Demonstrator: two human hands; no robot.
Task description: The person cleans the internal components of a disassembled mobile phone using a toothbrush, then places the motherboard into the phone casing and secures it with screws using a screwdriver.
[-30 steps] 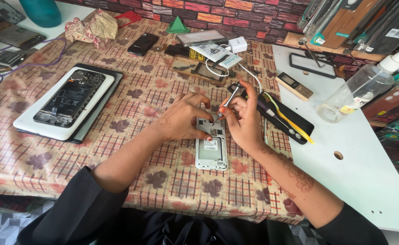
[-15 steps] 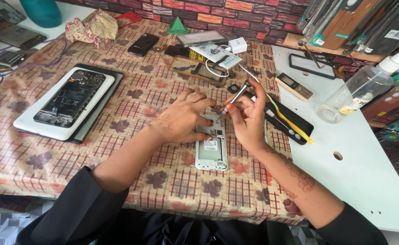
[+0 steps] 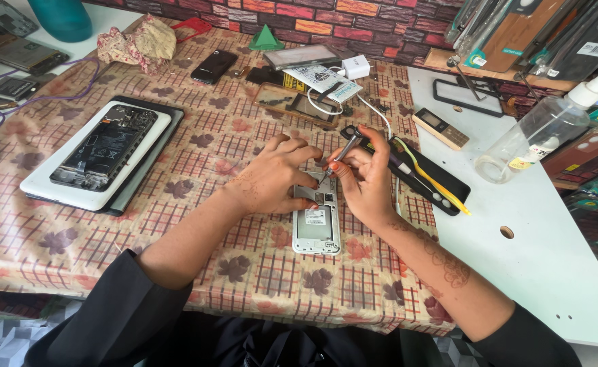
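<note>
Phone (image 3: 316, 228) is lying flat on the patterned tablecloth (image 3: 197, 163) right in front of me, back cover already off, so the pale silver-grey inner frame with its white label is showing. As far as I can judge I'm somewhere in the middle of the job: the shell is open, but the inner plate looks like it's in place, and I can't tell how many screws are out since my fingers hide the top end.

My left hand (image 3: 272, 178) is pressed down over the upper part of the phone, fingers curled, pinning it to the cloth rather than gripping anything. My right hand (image 3: 365, 178) is closed around a screwdriver (image 3: 342, 153) with a slim metal shaft and dark handle, held tilted with the tip pointing down at the phone's top edge. Can't say for sure the tip is seated in a screw.

Texture-wise the cloth is a glossy plastic-looking sheet with a brown check and leaf print. Off to my left sits a second opened device (image 3: 105, 146), black glossy insides, resting on a white slab. To my right there's a black tool tray (image 3: 442, 187) with a yellow strip, lying at the edge of a smooth white board (image 3: 543, 258), and a clear plastic spray bottle (image 3: 540, 129) lying on its side, well apart from the phone
</note>
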